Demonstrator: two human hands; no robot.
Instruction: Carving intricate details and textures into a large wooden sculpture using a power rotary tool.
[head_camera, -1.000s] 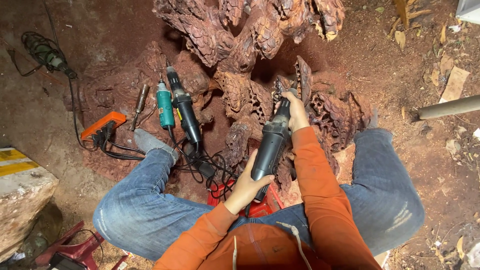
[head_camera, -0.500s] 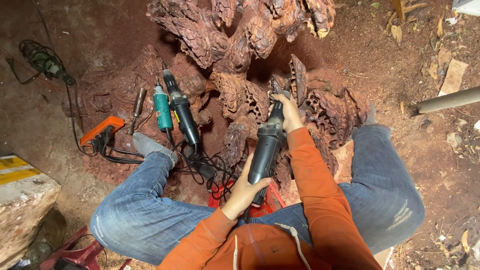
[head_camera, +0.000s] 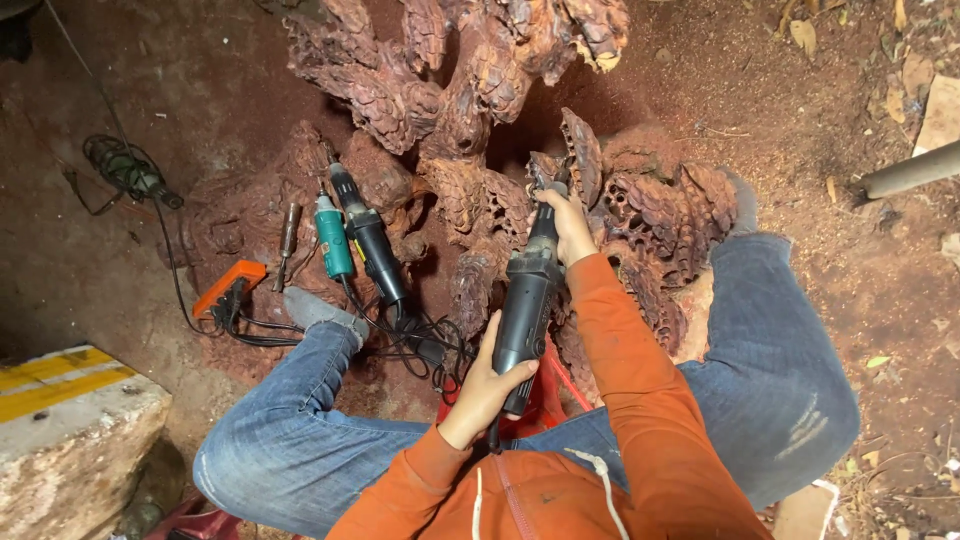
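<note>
At nine o'clock two spare grinders (head_camera: 355, 235) are lying idle. My left hand (head_camera: 487, 385) is clamping the black grinder (head_camera: 527, 305) at its rear; my right hand (head_camera: 565, 225) is gripping its nose against the carved wood (head_camera: 640, 210) at twelve o'clock. Much looks carved already; I judge detailing is continuing.

Outdoor carving site (dirt floor (head_camera: 120, 90), power tools (head_camera: 370, 240))
</note>
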